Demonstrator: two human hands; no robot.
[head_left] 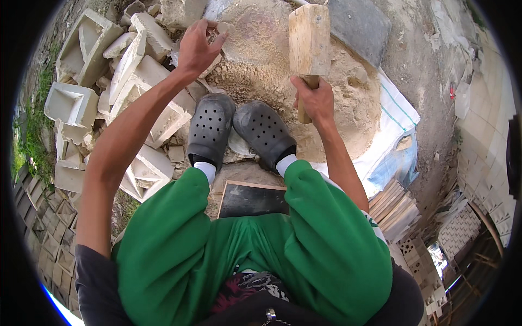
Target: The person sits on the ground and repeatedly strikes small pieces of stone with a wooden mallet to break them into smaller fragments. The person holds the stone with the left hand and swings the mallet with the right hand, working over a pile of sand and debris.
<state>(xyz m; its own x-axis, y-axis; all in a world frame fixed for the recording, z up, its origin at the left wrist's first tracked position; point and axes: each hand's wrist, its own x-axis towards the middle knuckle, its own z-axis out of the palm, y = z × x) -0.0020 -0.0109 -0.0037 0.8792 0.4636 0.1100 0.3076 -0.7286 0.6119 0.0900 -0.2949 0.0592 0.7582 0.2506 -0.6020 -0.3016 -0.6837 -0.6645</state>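
Note:
My right hand [317, 103] is wrapped round the short handle of a wooden mallet [309, 42], whose block head points away from me. The mallet is over a mound of tan crumbs and powder [348, 117]. My left hand [200, 48] is at the far edge of the rubble, fingers curled and thumb bent toward them. A small pale piece shows by its fingertips, but I cannot make out what the hand holds. Broken cream-coloured cast blocks [138, 70] with hollow recesses are heaped to the left of that hand.
My grey clogs [211, 125] stand close to the powder's near edge. A white woven sack [394, 108] lies under the mound at right, with a dark slab [359, 30] beyond it. A stack of thin boards [392, 209] is by my right knee. A dark panel [253, 200] lies between my legs.

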